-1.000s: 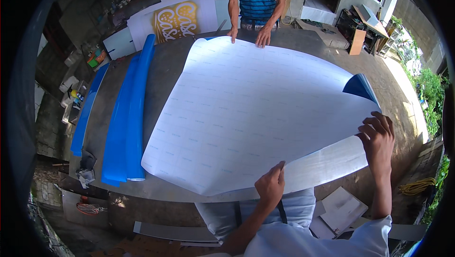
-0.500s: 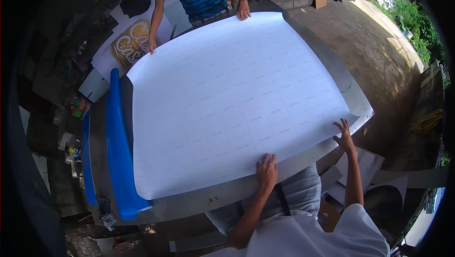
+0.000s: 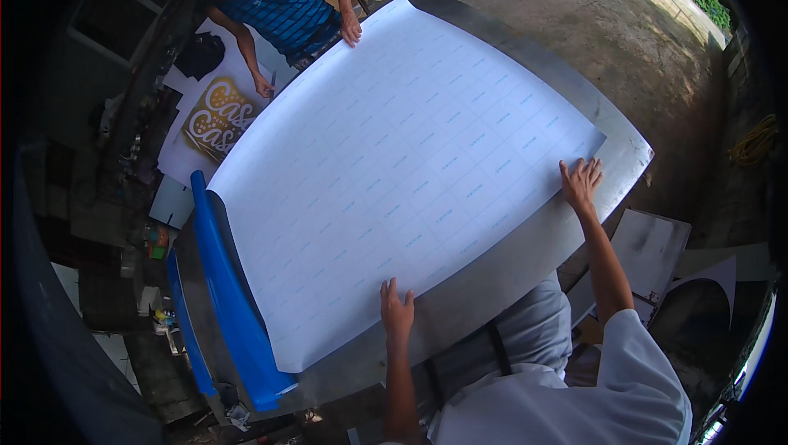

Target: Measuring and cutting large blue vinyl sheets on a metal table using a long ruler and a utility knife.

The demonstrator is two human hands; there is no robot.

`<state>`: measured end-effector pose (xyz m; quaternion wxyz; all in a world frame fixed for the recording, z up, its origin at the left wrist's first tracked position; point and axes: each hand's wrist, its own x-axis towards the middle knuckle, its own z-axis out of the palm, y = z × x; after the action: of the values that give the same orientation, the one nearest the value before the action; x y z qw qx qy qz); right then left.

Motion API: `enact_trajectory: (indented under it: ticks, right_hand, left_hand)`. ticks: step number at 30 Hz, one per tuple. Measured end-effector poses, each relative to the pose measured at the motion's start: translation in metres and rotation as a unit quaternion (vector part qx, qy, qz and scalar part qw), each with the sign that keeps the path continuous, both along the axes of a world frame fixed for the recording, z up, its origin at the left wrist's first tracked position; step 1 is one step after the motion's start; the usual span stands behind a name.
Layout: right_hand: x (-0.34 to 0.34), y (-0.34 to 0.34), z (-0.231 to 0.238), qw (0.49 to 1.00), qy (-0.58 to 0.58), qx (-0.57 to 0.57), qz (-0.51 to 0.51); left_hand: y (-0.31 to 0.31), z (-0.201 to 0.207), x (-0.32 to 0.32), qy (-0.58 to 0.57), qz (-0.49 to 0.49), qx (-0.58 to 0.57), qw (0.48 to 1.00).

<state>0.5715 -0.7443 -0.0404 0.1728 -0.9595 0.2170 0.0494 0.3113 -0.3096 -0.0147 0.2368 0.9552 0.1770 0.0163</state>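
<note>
A large white sheet (image 3: 394, 174), printed with a faint grid and small bluish marks, lies over a grey metal-topped table (image 3: 460, 326). At its near edge my left hand (image 3: 397, 312) rests with fingers stretched out and apart. My right hand (image 3: 582, 185) is spread on the sheet's edge by the right corner, its fingertips lying on top. Across the table a co-worker's hand (image 3: 351, 29) touches the far edge. Their other hand (image 3: 263, 86) is beside the sheet's far left edge; what it grips, if anything, is too small to tell.
A long blue sheet or roll (image 3: 234, 297) lies along the table's left side, with a narrower blue strip (image 3: 189, 330) beyond. A white board with a gold sign (image 3: 217, 116) stands behind. White panels (image 3: 644, 252) lean at the right, and a yellow coil (image 3: 753, 141) lies farther off.
The sheet has shifted away from me, baring more of the table's near edge. Its right corner, curled before, now lies flatter. My left hand has moved left; the view has turned.
</note>
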Motion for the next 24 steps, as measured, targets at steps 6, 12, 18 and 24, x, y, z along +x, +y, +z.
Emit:
enact_trajectory:
  ticks: [6, 12, 18, 24]
  right_hand:
    - [-0.005, 0.009, -0.02, 0.997, -0.065, -0.045, -0.018]
    - [0.003, 0.013, -0.021, 0.998, -0.04, -0.053, -0.002]
    - [-0.005, 0.019, -0.013, 0.999, -0.036, -0.024, -0.009]
    - [-0.018, 0.012, -0.014, 0.997, -0.074, -0.018, -0.004]
  left_hand:
    - [0.029, 0.023, -0.028, 0.171, 0.09, 0.063, 0.979]
    - [0.069, 0.015, -0.073, 0.305, 0.284, 0.007, 0.909]
    - [0.126, 0.01, -0.1, 0.368, 0.301, -0.053, 0.878]
    - [0.152, 0.004, -0.122, 0.226, 0.433, -0.001, 0.872]
